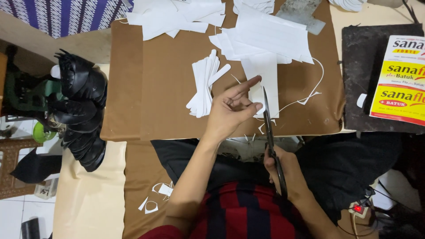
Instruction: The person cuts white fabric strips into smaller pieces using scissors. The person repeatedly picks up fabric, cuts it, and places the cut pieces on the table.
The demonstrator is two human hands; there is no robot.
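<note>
- The right hand sits nearest the camera, low over the lap in a red and dark striped garment, fingers closed through the handles of black scissors.
- The scissors' blades point away from the body, up over the near edge of the brown work board; whether the blades are parted I cannot tell.
- The left hand is raised over the board's near edge, wrist bent, index finger stretched out, thumb and the other fingers curled to pinch a white sheet piece just left of the blades.
- The white piece lies on the board's middle right, a thin trimmed strip curling off to its right.
- A fanned stack of cut white shapes rests on the board left of the left hand.
- Loose white sheets cover the board's far edge.
- A pile of black pieces stands off the board's left side.
- A black mat with a yellow and white box lies off its right side.
</note>
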